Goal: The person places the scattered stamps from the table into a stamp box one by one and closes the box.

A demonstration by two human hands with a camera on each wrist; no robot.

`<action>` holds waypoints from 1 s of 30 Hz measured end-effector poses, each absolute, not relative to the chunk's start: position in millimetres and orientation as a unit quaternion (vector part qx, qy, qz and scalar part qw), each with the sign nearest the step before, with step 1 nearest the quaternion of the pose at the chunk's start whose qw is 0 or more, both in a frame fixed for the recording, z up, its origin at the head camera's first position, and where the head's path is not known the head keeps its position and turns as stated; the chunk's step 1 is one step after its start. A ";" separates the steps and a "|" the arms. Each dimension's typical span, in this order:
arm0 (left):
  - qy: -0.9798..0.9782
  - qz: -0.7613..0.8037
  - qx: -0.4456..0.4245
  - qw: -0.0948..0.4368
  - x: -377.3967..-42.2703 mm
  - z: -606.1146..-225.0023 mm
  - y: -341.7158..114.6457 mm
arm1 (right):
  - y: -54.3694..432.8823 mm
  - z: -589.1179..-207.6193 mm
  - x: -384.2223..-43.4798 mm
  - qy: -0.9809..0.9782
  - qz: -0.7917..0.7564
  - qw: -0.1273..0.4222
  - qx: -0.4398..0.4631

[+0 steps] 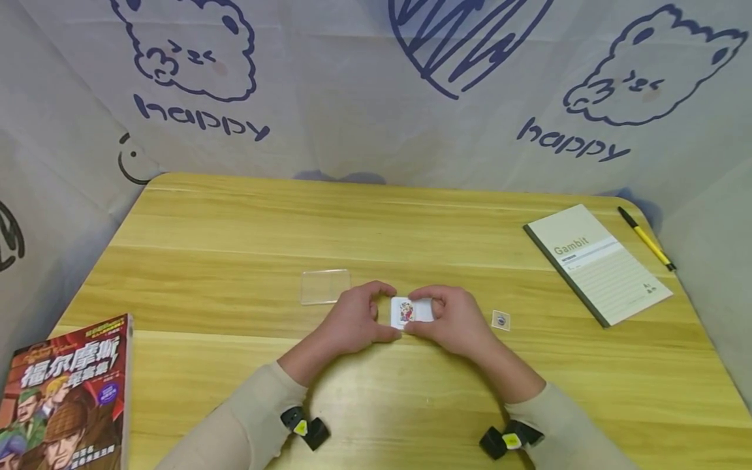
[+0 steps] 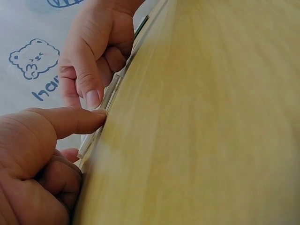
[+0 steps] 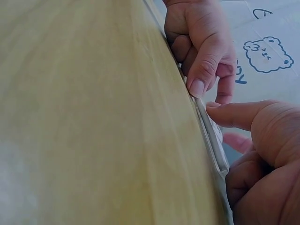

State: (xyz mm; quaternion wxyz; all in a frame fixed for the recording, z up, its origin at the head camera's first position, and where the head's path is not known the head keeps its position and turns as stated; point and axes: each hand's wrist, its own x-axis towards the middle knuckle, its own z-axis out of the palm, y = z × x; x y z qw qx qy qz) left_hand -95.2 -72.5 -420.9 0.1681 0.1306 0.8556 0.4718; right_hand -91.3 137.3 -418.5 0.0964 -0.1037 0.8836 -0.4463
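Observation:
A shallow white plastic case [image 1: 424,309] lies on the table between the two hands. On its left part is a small playing card [image 1: 407,312] with a colourful figure; whether it tops a stack I cannot tell. My left hand [image 1: 360,318] holds the case at its left end, thumb on the near edge and index finger on the far edge. From the right, my right hand [image 1: 451,320] pinches the card by its near and far edges, above the case. In the right wrist view the case's rim [image 3: 206,133] shows edge-on below the right thumb.
A clear plastic lid [image 1: 325,287] lies beyond the left hand. To the right sits a small square card [image 1: 501,320] with a blue design. A notebook [image 1: 599,267] and a yellow pen [image 1: 647,239] are farther right; a red comic-style book [image 1: 70,385] is at the left edge.

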 end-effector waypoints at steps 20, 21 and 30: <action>0.860 0.466 0.131 0.160 -93.0 -422.8 -71.3 | 185.5 -412.9 -74.3 0.891 -0.444 0.061 -0.077; 0.860 0.467 0.132 0.159 -93.1 -422.8 -71.3 | 189.0 -412.8 -73.7 0.891 -0.443 0.058 -0.077; 0.859 0.468 0.132 0.159 -93.7 -422.1 -71.4 | 220.3 -409.3 -67.5 0.900 -0.430 0.051 -0.057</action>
